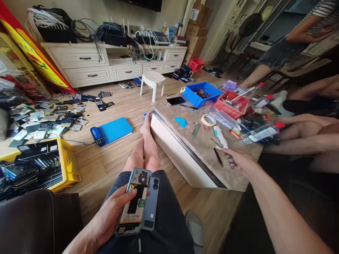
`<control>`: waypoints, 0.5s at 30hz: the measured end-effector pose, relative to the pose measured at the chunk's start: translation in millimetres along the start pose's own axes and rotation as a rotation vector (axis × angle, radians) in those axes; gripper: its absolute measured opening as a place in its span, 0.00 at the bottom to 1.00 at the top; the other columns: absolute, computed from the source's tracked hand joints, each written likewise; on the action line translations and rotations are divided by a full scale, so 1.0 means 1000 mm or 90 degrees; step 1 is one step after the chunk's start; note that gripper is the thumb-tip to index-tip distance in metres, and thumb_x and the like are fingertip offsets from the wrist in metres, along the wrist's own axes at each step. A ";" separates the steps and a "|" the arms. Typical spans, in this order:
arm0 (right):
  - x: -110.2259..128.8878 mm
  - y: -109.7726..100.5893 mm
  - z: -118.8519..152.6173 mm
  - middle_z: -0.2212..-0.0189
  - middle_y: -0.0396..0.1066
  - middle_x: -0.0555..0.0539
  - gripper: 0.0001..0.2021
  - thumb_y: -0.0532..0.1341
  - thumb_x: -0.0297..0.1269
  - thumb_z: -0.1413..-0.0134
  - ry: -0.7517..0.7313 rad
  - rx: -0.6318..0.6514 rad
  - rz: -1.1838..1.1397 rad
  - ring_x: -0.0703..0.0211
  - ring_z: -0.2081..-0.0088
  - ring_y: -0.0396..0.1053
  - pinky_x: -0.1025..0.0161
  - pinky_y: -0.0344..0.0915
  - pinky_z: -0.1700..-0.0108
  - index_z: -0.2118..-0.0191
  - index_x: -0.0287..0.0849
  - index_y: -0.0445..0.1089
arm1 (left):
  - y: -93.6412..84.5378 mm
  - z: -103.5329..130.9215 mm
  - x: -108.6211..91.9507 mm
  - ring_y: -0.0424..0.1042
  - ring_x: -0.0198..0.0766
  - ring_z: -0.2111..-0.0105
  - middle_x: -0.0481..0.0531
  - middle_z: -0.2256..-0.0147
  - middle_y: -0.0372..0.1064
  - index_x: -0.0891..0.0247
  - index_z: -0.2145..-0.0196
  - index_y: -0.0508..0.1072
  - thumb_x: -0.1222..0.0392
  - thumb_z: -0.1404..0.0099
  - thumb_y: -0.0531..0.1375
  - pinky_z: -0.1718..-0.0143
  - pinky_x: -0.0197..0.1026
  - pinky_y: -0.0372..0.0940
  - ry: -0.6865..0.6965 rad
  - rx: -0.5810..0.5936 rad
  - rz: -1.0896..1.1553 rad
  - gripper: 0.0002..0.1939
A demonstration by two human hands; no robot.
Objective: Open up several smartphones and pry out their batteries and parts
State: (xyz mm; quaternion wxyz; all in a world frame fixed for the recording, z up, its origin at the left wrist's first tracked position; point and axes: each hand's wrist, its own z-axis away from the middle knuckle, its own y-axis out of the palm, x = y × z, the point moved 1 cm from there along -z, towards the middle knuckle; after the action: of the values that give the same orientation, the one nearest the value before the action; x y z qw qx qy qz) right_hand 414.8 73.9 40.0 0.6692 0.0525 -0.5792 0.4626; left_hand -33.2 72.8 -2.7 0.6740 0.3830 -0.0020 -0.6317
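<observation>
My left hand is closed on an opened smartphone above my lap; its back is off and the battery and inner plates show. Under it on my thigh lies a grey-blue phone back cover with camera rings, partly hidden. Over the table's near edge, my right hand has its fingers closed around what looks like a screwdriver, with a thin shaft and a red-and-blue handle, mostly hidden. Beside those fingers lie black tweezers. A white and teal tool and a green-handled tool lie farther off.
On the table are a tape roll, a blue bin, a red basket and bottles. A yellow crate of phones stands left, near piled phone parts. Other people's legs are at right.
</observation>
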 end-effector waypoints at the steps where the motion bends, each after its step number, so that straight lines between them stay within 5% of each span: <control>1: -0.005 0.003 0.014 0.79 0.64 0.54 0.16 0.73 0.44 0.45 0.009 0.015 -0.034 0.73 0.83 0.55 0.74 0.48 0.85 0.72 0.39 0.72 | 0.002 0.001 0.000 0.80 0.53 0.58 0.63 0.54 0.80 0.66 0.45 0.77 0.53 0.33 0.67 0.54 0.52 0.73 -0.017 0.052 0.045 0.21; 5: -0.024 0.050 0.093 0.76 0.67 0.55 0.22 0.81 0.48 0.65 0.039 0.161 -0.311 0.76 0.82 0.57 0.78 0.54 0.84 0.70 0.42 0.74 | 0.017 0.005 0.010 0.79 0.54 0.55 0.69 0.51 0.77 0.72 0.43 0.75 0.38 0.27 0.55 0.53 0.52 0.72 -0.068 0.266 0.190 0.33; 7: -0.027 0.076 0.136 0.72 0.73 0.52 0.21 0.83 0.45 0.67 0.051 0.219 -0.374 0.73 0.78 0.66 0.78 0.65 0.79 0.68 0.43 0.77 | 0.023 0.003 0.016 0.79 0.50 0.59 0.68 0.52 0.77 0.72 0.43 0.76 0.33 0.27 0.49 0.59 0.48 0.73 -0.047 0.283 0.234 0.38; 11: -0.020 0.111 0.197 0.66 0.80 0.45 0.17 0.76 0.50 0.51 -0.029 0.300 -0.344 0.60 0.71 0.79 0.69 0.77 0.71 0.64 0.43 0.79 | 0.027 0.003 0.025 0.79 0.47 0.68 0.66 0.62 0.78 0.77 0.49 0.78 0.26 0.30 0.47 0.60 0.46 0.71 -0.107 0.262 0.220 0.46; 15: -0.006 0.125 0.216 0.64 0.82 0.43 0.14 0.67 0.50 0.36 -0.201 0.263 -0.217 0.57 0.69 0.81 0.65 0.80 0.66 0.61 0.44 0.78 | 0.026 0.011 0.023 0.80 0.51 0.66 0.67 0.60 0.79 0.72 0.47 0.77 0.28 0.31 0.53 0.58 0.49 0.70 -0.095 0.224 0.193 0.41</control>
State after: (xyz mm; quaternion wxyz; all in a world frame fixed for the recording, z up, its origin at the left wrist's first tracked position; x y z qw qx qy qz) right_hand 173.4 10.3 46.3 0.6142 0.3549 -0.5522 0.4381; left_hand -11.7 45.4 7.9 0.6821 0.4418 -0.2190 -0.5399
